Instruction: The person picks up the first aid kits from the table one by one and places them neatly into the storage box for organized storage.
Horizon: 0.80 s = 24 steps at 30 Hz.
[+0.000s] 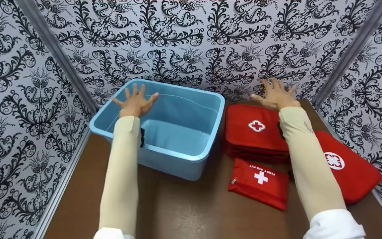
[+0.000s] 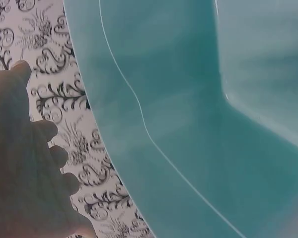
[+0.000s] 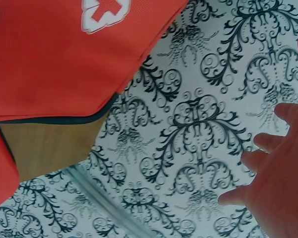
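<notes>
My left hand (image 1: 135, 104) is held over the light blue plastic tub (image 1: 177, 168), fingers spread wide and nothing in them. In the left wrist view the same hand (image 2: 30, 168) shows beside the tub's inner wall (image 2: 154, 99). Above the back edge of a boxy red first aid bag (image 1: 244, 132) with a white-outlined cross, my right hand (image 1: 275, 96) is also spread and holds nothing. The right wrist view has this hand (image 3: 283, 173) at its right edge, apart from the red bag (image 3: 54, 64).
A flat red pouch (image 1: 257, 196) lettered FIRST AID KIT lies in front of the boxy bag. Partly behind my right forearm sits another red case (image 1: 356, 169) with a round white emblem. Patterned walls (image 1: 191, 43) enclose the brown tabletop (image 1: 191, 209) at the back and sides.
</notes>
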Available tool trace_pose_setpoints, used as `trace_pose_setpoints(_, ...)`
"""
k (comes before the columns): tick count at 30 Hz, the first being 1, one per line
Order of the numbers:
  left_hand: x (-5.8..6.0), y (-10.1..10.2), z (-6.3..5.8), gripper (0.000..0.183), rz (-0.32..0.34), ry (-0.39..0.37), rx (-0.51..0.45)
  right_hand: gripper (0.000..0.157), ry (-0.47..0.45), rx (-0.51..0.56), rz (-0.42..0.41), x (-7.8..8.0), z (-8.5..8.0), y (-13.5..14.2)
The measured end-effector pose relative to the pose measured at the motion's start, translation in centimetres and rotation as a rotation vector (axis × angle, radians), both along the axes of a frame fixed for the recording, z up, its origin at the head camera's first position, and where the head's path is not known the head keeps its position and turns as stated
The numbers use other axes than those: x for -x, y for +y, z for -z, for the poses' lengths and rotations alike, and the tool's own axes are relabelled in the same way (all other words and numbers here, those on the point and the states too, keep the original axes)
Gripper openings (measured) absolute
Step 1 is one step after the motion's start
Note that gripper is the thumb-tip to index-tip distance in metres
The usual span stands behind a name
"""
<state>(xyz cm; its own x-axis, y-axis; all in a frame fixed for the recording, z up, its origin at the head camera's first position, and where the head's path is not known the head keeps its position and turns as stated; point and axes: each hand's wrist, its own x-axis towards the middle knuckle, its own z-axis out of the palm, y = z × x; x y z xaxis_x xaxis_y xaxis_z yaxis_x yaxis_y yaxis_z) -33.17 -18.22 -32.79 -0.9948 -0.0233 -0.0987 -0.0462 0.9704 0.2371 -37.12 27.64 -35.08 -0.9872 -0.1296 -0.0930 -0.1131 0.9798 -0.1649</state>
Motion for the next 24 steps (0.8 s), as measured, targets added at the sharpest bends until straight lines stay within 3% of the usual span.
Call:
trace_pose_setpoints(10, -1.6, -4.1, 0.1, 0.088, -0.035, -0.008, 0.026, 0.098, -0.001, 0.038, 0.014, -0.6, 1.8, 2.4)
trace_pose_setpoints(18, -2.9, -7.2, 0.6, 0.09, -0.069, -0.042, -0.02, 0.104, -0.102, 0.169, 0.072, -1.4, 3.7, 4.6)
trace_pose_setpoints(24, -3.6, -9.1, 1.2, 0.093, -0.091, -0.045, -0.059, 0.105, -0.153, 0.208, 0.102, -2.2, 5.7, 6.2)
